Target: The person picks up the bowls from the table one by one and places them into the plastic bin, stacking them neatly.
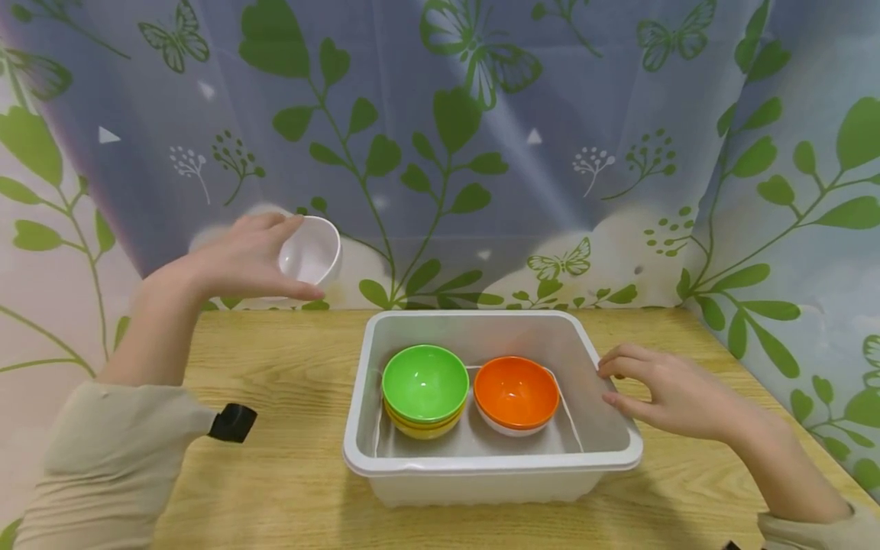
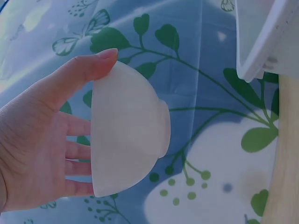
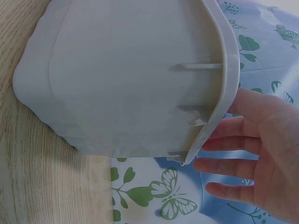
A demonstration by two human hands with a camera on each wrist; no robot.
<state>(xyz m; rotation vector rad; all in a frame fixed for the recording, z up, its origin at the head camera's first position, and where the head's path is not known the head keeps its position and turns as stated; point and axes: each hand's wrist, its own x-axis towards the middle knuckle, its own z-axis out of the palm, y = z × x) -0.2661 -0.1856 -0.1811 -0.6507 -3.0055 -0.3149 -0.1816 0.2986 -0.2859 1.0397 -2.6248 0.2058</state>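
Observation:
Up at the left in the head view, my left hand [image 1: 241, 256] grips a white bowl [image 1: 318, 248] by its rim, raised above table height and tipped on its side. The left wrist view shows the thumb on one edge of the bowl [image 2: 128, 130] and the fingers spread along its mouth. A pale grey plastic tub [image 1: 481, 464] stands on the table. My right hand [image 1: 663, 389] touches the tub's right rim with loosely extended fingers. Inside the tub, a green bowl [image 1: 426, 382] is stacked on yellow ones at left; an orange bowl [image 1: 517, 391] sits on a white one at right.
The wooden table [image 1: 275, 473] runs back to a patterned curtain [image 1: 385, 153] with leaves and butterflies. More of this cloth hangs along both sides. A black strap end [image 1: 232, 422] sticks out from the left sleeve.

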